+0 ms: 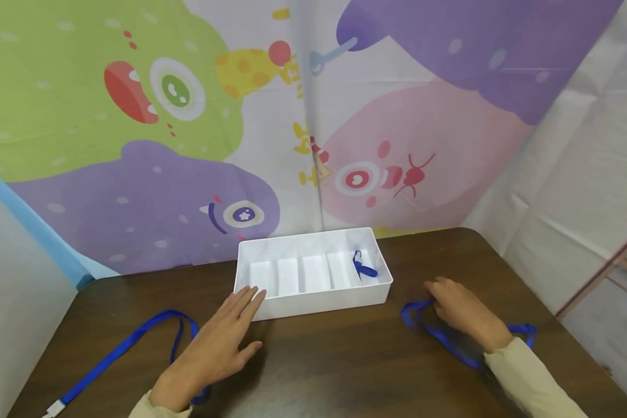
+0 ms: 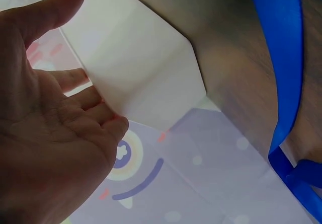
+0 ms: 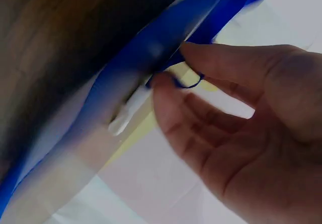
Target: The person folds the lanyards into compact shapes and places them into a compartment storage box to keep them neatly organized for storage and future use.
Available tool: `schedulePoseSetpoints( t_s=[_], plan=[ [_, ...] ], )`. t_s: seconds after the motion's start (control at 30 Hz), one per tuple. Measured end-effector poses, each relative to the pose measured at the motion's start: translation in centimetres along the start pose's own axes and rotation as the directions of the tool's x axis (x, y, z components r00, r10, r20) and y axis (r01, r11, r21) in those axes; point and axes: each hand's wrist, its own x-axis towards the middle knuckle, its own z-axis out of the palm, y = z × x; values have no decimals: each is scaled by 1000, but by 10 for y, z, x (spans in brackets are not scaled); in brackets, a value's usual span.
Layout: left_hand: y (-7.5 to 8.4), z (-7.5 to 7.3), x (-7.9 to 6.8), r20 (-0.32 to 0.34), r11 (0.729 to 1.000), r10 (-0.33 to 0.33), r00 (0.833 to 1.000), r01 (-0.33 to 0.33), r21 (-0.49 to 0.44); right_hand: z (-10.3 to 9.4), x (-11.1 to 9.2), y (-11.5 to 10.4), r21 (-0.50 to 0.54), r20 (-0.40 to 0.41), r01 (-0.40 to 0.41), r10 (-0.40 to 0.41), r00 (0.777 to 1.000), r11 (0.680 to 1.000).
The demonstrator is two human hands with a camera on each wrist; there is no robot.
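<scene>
A white divided tray (image 1: 313, 305) stands at the back of the table, with a small blue strap (image 1: 366, 270) and thin cord in its rightmost compartment. My left hand (image 1: 216, 342) reaches to the tray's front left corner, fingers extended and fingertips at the rim. Its thumb stands apart in the left wrist view. To the right of the tray, my right hand (image 1: 462, 307) pinches a blue lanyard (image 1: 451, 345) near its end, where a thin cord loop (image 3: 191, 84) shows by the fingertips. A blurred white clip (image 3: 128, 110) appears beyond them.
A second blue lanyard (image 1: 120, 348) with a white end piece (image 1: 56, 408) lies on the left of the brown table (image 1: 334, 366), partly under my left forearm. Behind the tray hangs a cartoon-printed cloth (image 1: 292, 197); pale sheets (image 1: 569, 174) flank the sides.
</scene>
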Motion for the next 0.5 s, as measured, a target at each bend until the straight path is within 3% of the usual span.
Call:
schedulePoseSetpoints(
  t_s=[0.17, 0.27, 0.4, 0.5],
  plan=[
    [-1, 1, 0, -27, 999, -18, 999, 16, -49, -7, 1, -10, 56, -20, 9, -8, 1000, 998],
    [-1, 0, 2, -62, 991, -55, 997, 47, -127, -16, 0, -23, 71, -80, 48, -43, 996, 996],
    [4, -9, 7, -196, 984, -80, 977, 46, -170, -31, 0, -46, 80, -175, 130, -114, 978, 988],
    [19, -19, 13, -309, 989, -50, 950, 3, -150, -44, 0, -64, 81, -285, 227, -195, 938, 971]
  ],
)
